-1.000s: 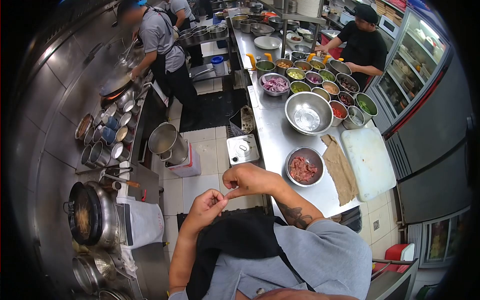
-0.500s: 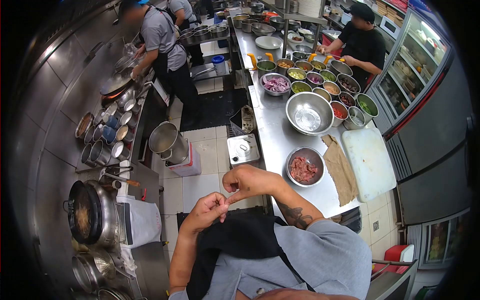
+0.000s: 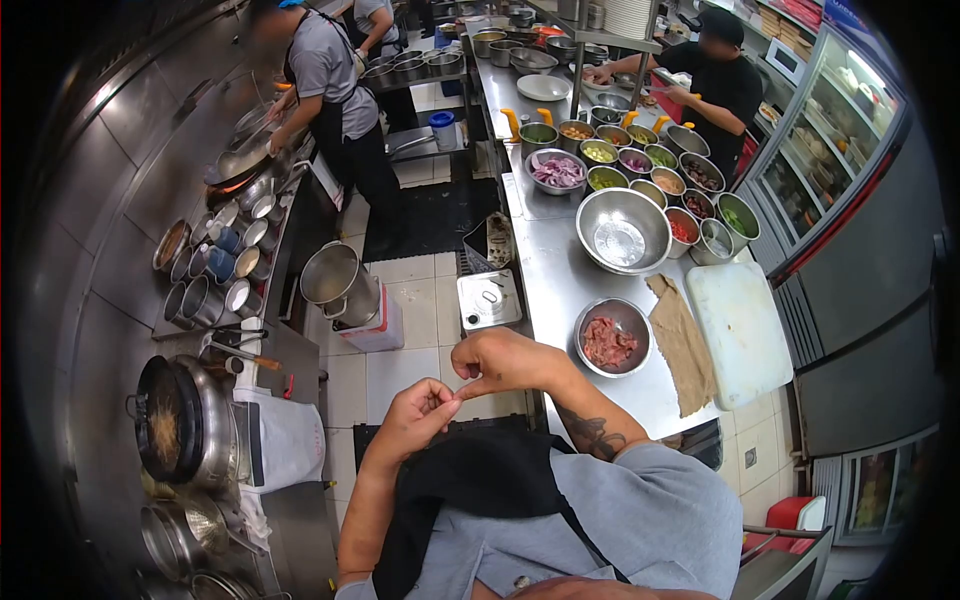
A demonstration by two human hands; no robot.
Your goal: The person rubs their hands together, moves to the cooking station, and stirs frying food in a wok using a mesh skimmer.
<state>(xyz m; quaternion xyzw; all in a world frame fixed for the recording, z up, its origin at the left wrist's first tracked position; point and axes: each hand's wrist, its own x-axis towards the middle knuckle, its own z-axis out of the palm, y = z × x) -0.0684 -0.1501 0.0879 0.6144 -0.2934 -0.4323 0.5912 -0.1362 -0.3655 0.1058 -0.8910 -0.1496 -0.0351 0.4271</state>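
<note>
In front of my apron, my left hand [image 3: 422, 412] is closed in a pinch, its fingertips at the end of my right thumb. My right hand [image 3: 500, 362] holds nothing; its fingers curl loosely, with a gap between them and the outstretched thumb. Both hands are in the air left of the steel counter [image 3: 545, 270]. Nearest on the counter is a steel bowl of raw sliced meat [image 3: 608, 343]. Behind it stands a larger steel bowl [image 3: 622, 232]. A brown cloth [image 3: 682, 345] and a white cutting board [image 3: 740, 330] lie to the right.
Several containers of cut vegetables stand farther back, with a bowl of sliced onion [image 3: 556, 172]. Co-workers stand at the stove [image 3: 335, 80] and across the counter [image 3: 715, 90]. A wok [image 3: 165, 420] is on my left, a stockpot [image 3: 340, 285] ahead, a glass-door fridge [image 3: 825, 145] to the right.
My hands stay together with barely any movement. The view has shifted slightly. Across the counter, the co-worker's arms have moved, one reaching toward the back bowls.
</note>
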